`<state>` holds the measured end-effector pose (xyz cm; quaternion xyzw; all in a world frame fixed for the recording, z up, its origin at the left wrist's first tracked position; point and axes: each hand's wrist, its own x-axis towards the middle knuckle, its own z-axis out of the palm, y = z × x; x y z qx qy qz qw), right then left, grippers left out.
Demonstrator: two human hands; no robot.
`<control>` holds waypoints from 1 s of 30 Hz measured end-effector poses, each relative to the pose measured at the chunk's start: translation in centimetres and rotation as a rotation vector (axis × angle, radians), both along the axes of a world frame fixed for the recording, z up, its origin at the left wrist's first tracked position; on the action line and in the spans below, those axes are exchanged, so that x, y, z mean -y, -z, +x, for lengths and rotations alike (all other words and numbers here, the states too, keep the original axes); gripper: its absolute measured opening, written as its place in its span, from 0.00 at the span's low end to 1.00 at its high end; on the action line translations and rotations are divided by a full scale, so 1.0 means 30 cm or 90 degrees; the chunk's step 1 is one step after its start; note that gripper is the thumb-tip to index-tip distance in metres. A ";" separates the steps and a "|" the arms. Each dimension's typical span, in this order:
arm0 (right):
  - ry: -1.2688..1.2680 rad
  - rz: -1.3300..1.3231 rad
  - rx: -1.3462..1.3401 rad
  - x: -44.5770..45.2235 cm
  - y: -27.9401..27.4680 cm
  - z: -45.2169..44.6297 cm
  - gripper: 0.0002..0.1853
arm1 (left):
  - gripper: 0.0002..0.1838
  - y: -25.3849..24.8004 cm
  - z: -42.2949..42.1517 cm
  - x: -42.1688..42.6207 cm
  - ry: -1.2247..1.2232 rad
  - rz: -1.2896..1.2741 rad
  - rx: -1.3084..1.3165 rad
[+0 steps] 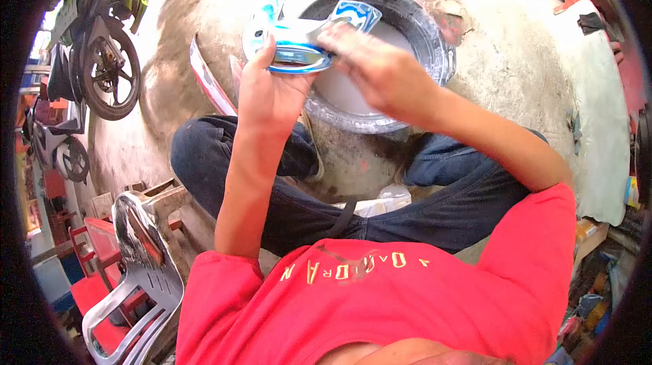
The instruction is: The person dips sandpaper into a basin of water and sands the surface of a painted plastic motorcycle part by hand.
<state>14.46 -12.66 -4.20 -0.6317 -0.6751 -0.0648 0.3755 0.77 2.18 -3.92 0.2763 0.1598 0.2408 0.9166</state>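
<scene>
My left hand (272, 93) is closed round a blue and white glossy plastic panel (299, 59), curved like a motorcycle body part, with its thumb on the near side. The panel is held up over the left rim of a round black basin (435, 32) containing cloudy whitish water (339, 93). My right hand (380, 73) is at the panel's right part, its fingers bent together and blurred by motion. Whatever may be under those fingers is hidden. Another blue-patterned end of the panel (356, 15) shows beyond the right fingers.
A long red and white panel (207, 76) lies on the concrete floor to the left. Motorcycles (109, 59) stand at the upper left. A grey plastic chair (146, 256) is at the lower left. On the right is a long pale slab (598, 120). My crossed legs (224, 161) border the basin.
</scene>
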 end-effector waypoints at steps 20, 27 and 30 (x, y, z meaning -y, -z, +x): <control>-0.044 0.021 0.031 -0.005 0.004 0.003 0.19 | 0.20 0.007 -0.006 0.003 0.006 0.024 0.006; 0.115 -0.194 -0.147 -0.023 0.008 0.147 0.22 | 0.20 -0.017 0.005 0.024 -0.027 0.008 -0.042; -0.074 -0.012 -0.012 0.010 -0.024 -0.020 0.19 | 0.20 0.000 -0.007 0.018 0.003 0.003 -0.004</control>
